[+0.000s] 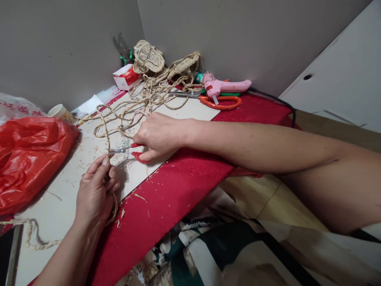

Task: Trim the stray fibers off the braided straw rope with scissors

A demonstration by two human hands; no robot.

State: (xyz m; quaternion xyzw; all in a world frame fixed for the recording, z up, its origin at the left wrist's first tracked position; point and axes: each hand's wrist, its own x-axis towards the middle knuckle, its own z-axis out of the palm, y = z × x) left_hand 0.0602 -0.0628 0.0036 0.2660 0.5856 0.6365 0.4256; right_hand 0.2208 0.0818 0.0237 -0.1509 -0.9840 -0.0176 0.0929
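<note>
My left hand (98, 184) pinches a braided straw cord (106, 133) between thumb and fingertips. One stretch of the cord rises from the pinch toward the pile, and another hangs below the palm. In my right hand (159, 135) is a small pair of scissors (127, 149) with red handles, my thumb and fingers in the loops. Its blades point left and meet the cord just above my left fingertips. Whether they have cut into it I cannot tell. Behind my hands lies a loose tangle of the same cord (149, 93) on the white board (67, 167).
A red plastic bag (32, 159) sits at left, near a paper cup (61, 113). At the back are coiled cord bundles (149, 56), a red-white box (126, 77), green-handled pliers (126, 55), a pink glue gun (226, 85) and orange-handled scissors (220, 103). Straw scraps litter the red cloth (166, 190).
</note>
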